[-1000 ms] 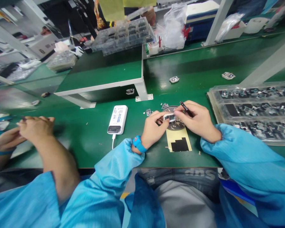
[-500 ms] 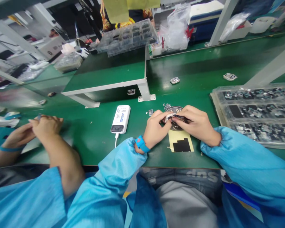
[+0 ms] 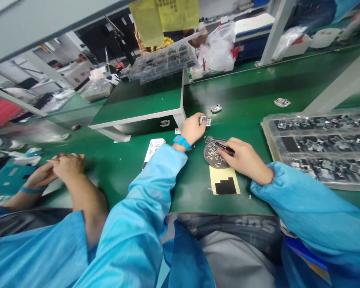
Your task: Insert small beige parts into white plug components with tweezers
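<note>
My left hand point(image 3: 194, 129) reaches forward over the green bench, its fingers closed on a small white-and-grey part point(image 3: 205, 120). In my right hand point(image 3: 242, 157) is a black pen-like tool point(image 3: 225, 147), pinched over a round, perforated grey dish point(image 3: 209, 161). Many tiny pale pieces are scattered on that dish. Under its near edge lies a yellow sheet point(image 3: 224, 173) with a black patch point(image 3: 225, 187). A small clear part point(image 3: 209, 139) sits at the dish's far edge. Another white part point(image 3: 216, 108) rests just beyond my left hand.
A clear compartment tray point(image 3: 268, 138) of small parts stands at right. Left of my hands are a white power bank point(image 3: 151, 150), partly covered by my sleeve, and a raised green shelf point(image 3: 138, 102). A co-worker's hands point(image 3: 67, 166) are at far left. One white part point(image 3: 282, 102) lies farther back.
My left hand has moved away from my right, forward and slightly left, with the white part. My right hand stays by the dish with the black tool, and the dish is now more exposed.
</note>
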`<state>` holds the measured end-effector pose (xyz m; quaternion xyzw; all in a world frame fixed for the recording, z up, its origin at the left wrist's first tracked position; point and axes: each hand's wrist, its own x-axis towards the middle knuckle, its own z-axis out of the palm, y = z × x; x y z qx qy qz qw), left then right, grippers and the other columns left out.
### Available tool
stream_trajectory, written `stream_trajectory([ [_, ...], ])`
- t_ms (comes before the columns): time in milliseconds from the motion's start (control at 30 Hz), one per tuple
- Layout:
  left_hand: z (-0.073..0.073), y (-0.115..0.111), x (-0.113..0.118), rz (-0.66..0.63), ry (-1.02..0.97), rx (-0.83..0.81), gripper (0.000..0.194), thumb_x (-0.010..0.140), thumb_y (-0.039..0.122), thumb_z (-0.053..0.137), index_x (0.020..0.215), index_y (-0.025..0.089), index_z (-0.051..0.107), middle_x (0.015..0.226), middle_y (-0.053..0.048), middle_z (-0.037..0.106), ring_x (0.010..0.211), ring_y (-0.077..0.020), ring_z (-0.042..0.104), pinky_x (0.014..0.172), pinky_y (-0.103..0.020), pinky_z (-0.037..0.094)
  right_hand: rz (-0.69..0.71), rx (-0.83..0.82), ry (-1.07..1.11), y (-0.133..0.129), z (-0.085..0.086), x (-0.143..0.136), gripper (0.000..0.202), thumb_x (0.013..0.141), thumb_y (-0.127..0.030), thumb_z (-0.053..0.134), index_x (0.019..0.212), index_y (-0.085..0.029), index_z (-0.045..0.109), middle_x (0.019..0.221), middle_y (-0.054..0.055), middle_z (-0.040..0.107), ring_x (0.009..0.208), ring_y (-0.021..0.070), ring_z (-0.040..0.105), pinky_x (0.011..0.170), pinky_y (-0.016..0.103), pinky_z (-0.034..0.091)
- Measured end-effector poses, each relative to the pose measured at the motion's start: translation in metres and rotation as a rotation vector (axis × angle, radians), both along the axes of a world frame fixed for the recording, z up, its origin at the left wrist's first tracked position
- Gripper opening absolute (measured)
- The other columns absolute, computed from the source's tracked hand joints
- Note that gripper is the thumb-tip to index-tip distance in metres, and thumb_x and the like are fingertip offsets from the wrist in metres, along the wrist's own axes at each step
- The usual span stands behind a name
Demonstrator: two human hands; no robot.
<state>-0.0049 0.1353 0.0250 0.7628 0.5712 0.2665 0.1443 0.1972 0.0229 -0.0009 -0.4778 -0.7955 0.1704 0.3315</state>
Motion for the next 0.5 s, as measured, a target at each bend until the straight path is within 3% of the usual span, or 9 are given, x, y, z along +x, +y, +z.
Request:
stream_trajectory([
  [100, 0.002, 0.031, 0.017, 0.09, 0.123, -0.125, 0.038, 0.096, 0.015, 0.053, 0.132, 0.008, 0.063, 0.125, -0.019, 0.069, 0.116, -0.0303, 0.067, 0.103, -0.038, 0.049, -0.025, -0.024, -0.037, -0.002, 0.0, 0.001, 0.017, 0.098, -0.033, 0.059, 0.088, -0.02, 0.064, 0.085, 0.003, 0.059, 0.074, 0.0173, 0.057, 0.068, 0.032, 0.041],
  [167, 0.004, 0.027, 0.022, 0.084, 0.139, -0.116, 0.051, 0.095, 0.016, 0.057, 0.144, 0.002, 0.052, 0.135, -0.025, 0.062, 0.12, -0.0322, 0.065, 0.105, -0.039, 0.047, -0.04, -0.028, -0.046, -0.002, 0.001, 0.001, 0.018, 0.098, -0.033, 0.059, 0.086, -0.02, 0.063, 0.085, 0.003, 0.059, 0.075, 0.0174, 0.057, 0.069, 0.032, 0.041],
  [233, 0.008, 0.01, 0.012, 0.028, 0.151, -0.079, 0.059, 0.095, 0.02, 0.06, 0.15, 0.005, 0.047, 0.14, -0.023, 0.059, 0.123, -0.031, 0.064, 0.106, -0.038, 0.047, -0.04, -0.03, -0.028, -0.003, 0.003, 0.002, 0.018, 0.097, -0.032, 0.059, 0.086, -0.02, 0.063, 0.084, 0.003, 0.059, 0.075, 0.0173, 0.058, 0.069, 0.032, 0.042],
  [300, 0.015, -0.008, -0.012, -0.041, 0.179, -0.112, 0.045, 0.095, 0.027, 0.061, 0.138, 0.013, 0.062, 0.124, -0.015, 0.07, 0.114, -0.0281, 0.067, 0.1, -0.036, 0.051, -0.037, -0.025, 0.005, -0.005, 0.006, 0.002, 0.017, 0.097, -0.031, 0.06, 0.086, -0.02, 0.064, 0.083, 0.003, 0.059, 0.074, 0.0173, 0.058, 0.068, 0.032, 0.042],
  [333, 0.019, -0.015, -0.028, -0.04, 0.209, -0.183, 0.032, 0.095, 0.03, 0.06, 0.121, 0.016, 0.072, 0.109, -0.011, 0.074, 0.103, -0.0265, 0.07, 0.094, -0.035, 0.052, -0.039, -0.017, 0.021, -0.005, 0.007, 0.002, 0.016, 0.097, -0.031, 0.06, 0.087, -0.019, 0.066, 0.082, 0.003, 0.059, 0.074, 0.0173, 0.058, 0.068, 0.032, 0.043],
  [400, 0.025, -0.02, -0.066, 0.098, 0.286, -0.323, 0.02, 0.093, 0.032, 0.063, 0.091, 0.018, 0.078, 0.089, -0.009, 0.075, 0.089, -0.0251, 0.071, 0.086, -0.035, 0.053, -0.049, 0.008, 0.058, -0.007, 0.01, 0.001, 0.016, 0.096, -0.031, 0.061, 0.092, -0.019, 0.07, 0.082, 0.004, 0.061, 0.074, 0.0173, 0.058, 0.068, 0.032, 0.043],
  [500, 0.028, -0.008, -0.118, 0.316, 0.329, -0.321, 0.02, 0.089, 0.03, 0.068, 0.087, 0.011, 0.075, 0.091, -0.014, 0.074, 0.093, -0.0288, 0.07, 0.09, -0.041, 0.051, -0.044, 0.065, 0.155, -0.01, 0.015, -0.001, 0.017, 0.097, -0.032, 0.062, 0.093, -0.019, 0.073, 0.08, 0.004, 0.063, 0.072, 0.0169, 0.057, 0.066, 0.033, 0.044],
])
